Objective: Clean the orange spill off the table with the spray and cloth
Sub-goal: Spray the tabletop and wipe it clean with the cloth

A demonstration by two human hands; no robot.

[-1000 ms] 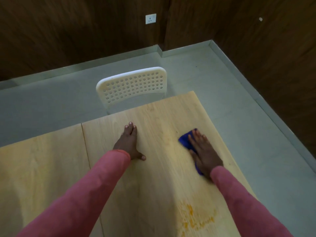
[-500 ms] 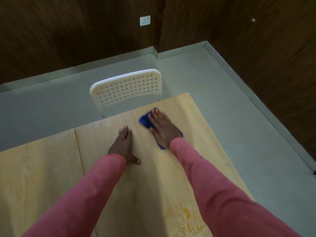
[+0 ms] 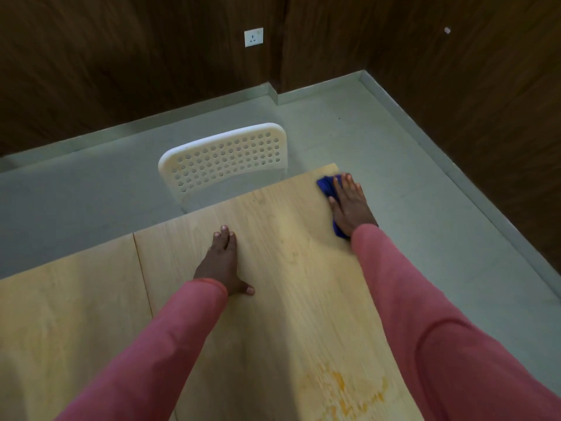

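Orange spill (image 3: 346, 393) lies on the near part of the light wooden table (image 3: 288, 299), close to the bottom of the view and just left of the right sleeve (image 3: 440, 329). Blue cloth (image 3: 326, 186) sits at the far right corner of the table, well apart from the spill. Right hand (image 3: 350, 205) lies flat on the cloth with fingers straight, pressing it against the tabletop; the cloth shows beyond the fingertips and beside the wrist. Left hand (image 3: 223, 261) rests palm down on the bare wood near the middle, fingers straight and together, thumb spread, holding nothing. White perforated chair (image 3: 224, 161) stands just beyond the far table edge. Wall socket (image 3: 253, 37) is mounted on the dark wood panelling.
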